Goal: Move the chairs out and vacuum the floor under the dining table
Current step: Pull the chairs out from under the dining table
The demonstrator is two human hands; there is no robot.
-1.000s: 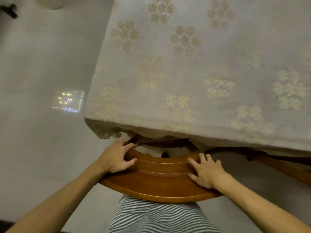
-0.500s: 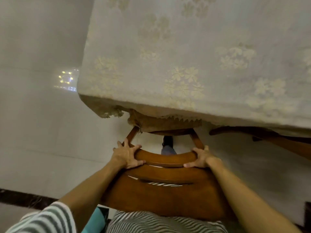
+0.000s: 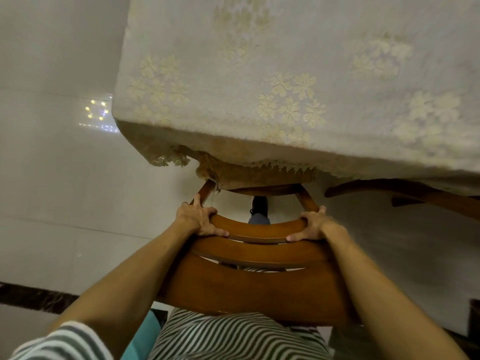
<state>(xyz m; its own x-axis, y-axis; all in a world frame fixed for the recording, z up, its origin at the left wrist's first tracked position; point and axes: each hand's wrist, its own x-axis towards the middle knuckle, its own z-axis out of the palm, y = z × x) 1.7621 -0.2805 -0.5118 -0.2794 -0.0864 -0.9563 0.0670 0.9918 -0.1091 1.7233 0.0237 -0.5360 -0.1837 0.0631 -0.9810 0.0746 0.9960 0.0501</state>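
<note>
Beside the table point(image 3: 285, 61), left hand point(image 3: 196, 220), right hand point(image 3: 315, 226), both gripping chair point(image 3: 254, 284) back

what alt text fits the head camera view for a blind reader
Seen from above, a person's left hand and right hand hold a wooden chair by a curved back slat, its seat under the edge of a table with a flowered cloth. Another chair is tucked in at right.
</note>
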